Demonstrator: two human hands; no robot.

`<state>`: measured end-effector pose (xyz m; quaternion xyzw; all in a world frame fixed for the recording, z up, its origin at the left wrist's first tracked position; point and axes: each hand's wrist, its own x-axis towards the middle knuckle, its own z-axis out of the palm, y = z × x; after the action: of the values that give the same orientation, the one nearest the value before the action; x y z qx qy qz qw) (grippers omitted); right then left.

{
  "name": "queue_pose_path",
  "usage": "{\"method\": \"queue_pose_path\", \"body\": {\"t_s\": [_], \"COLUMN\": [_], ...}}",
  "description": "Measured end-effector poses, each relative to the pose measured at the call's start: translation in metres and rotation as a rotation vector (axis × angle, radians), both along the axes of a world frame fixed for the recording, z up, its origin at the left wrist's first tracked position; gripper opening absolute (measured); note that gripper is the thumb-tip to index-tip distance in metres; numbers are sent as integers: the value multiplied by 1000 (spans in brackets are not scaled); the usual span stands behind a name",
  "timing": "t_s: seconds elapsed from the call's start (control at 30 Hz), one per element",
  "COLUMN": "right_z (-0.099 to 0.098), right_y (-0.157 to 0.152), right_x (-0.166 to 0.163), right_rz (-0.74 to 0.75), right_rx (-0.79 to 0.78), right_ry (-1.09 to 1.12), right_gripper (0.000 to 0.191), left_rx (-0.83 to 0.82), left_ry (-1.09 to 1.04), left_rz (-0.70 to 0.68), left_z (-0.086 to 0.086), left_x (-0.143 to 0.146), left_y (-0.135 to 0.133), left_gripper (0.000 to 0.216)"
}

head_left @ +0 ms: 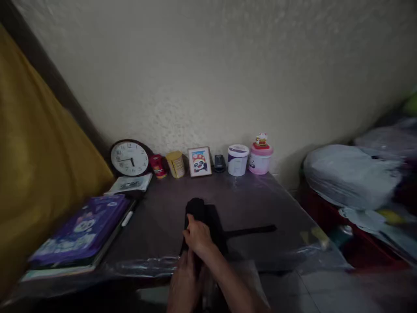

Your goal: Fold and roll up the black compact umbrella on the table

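A folded piece of black cloth [212,217] lies near the front edge of the table; its exact kind is hard to make out in the dim light. From its right side a long narrow black strap [250,231] stretches across the tabletop. My right hand [198,236] rests on the cloth's upper part, index finger extended and thumb apart from it; its other fingers are partly hidden. Closer to me, my left hand [185,278] lies on the lower end, fingers stretched forward and side by side. Dark blur hides the cloth's near end.
Purple panda-covered books [83,228] and a white marker [127,218] lie at the left. Along the wall stand a clock [129,158], red container [158,166], yellow can [176,164], framed panda picture [200,161] and two tubs [237,161]. Wrapped bundles [352,174] sit at the right.
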<state>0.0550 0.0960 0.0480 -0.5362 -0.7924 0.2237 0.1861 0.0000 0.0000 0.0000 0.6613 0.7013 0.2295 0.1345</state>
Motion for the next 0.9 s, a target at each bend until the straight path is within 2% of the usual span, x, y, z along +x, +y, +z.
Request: {"method": "queue_pose_path", "body": {"t_s": [0.1, 0.17, 0.23, 0.4, 0.57, 0.7, 0.9], "right_z": [-6, -10, -15, -31, -39, -40, -50], "right_y": [-22, -33, -39, -35, -30, -14, 37], "right_x": [5, 13, 23, 41, 35, 34, 39], "right_rz": [72, 104, 103, 15, 108, 135, 168], "right_rx": [111, 188, 257, 376, 321, 262, 276], "right_ry": [136, 239, 328, 382, 327, 325, 387], "right_gripper": [30, 22, 22, 30, 32, 33, 33], "left_rx": [55, 77, 80, 58, 37, 25, 48], "left_ry": [54, 53, 15, -30, -25, -15, 13], "left_rz": [-65, -92, -96, 22, 10, 17, 25], "left_z": [-12, -17, -20, -23, -23, -21, -25], "left_x": [-5, -7, -7, -3, -4, -5, -4], "left_y": [0, 0, -1, -1, -1, -1, 0], "left_gripper": [37, 40, 45, 60, 58, 59, 64]}}
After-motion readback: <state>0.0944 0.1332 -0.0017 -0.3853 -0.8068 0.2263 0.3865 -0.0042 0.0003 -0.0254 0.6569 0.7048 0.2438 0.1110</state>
